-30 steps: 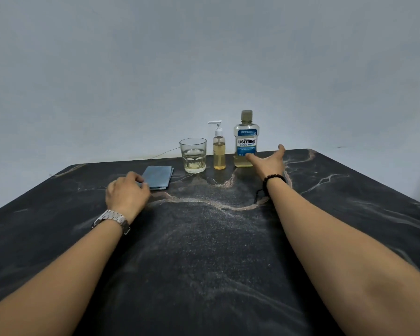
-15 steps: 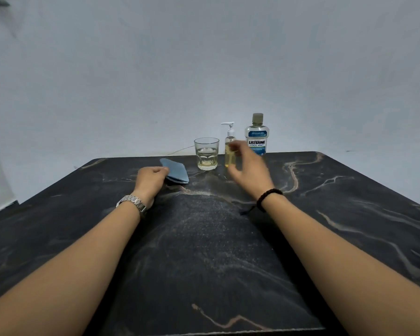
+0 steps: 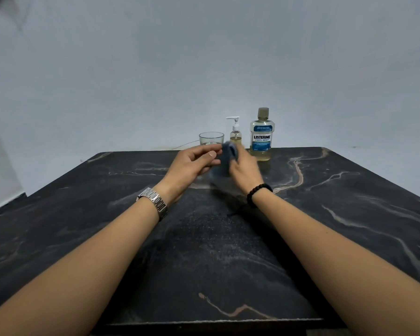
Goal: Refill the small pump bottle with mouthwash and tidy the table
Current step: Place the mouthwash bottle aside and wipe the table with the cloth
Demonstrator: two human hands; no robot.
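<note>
A small pump bottle (image 3: 235, 136) with yellowish liquid stands at the table's far edge. To its right is a Listerine mouthwash bottle (image 3: 261, 139), capped and upright. Both hands meet above the table just in front of them, with a blue-grey cloth (image 3: 227, 158) bunched and blurred between them. My left hand (image 3: 192, 163) pinches the cloth's left edge with thumb and fingertips. My right hand (image 3: 244, 167) grips its right side, fingers curled into the fabric. The cloth hides the pump bottle's base.
A clear drinking glass (image 3: 211, 137) stands left of the pump bottle, its lower part hidden behind my left fingers. The black marble table (image 3: 325, 202) runs up to a plain pale wall, and its near edge sits below my forearms.
My left hand lifted the cloth off the table and carried it right. My right hand came left from the bottles and closed on the cloth. The view shifted left.
</note>
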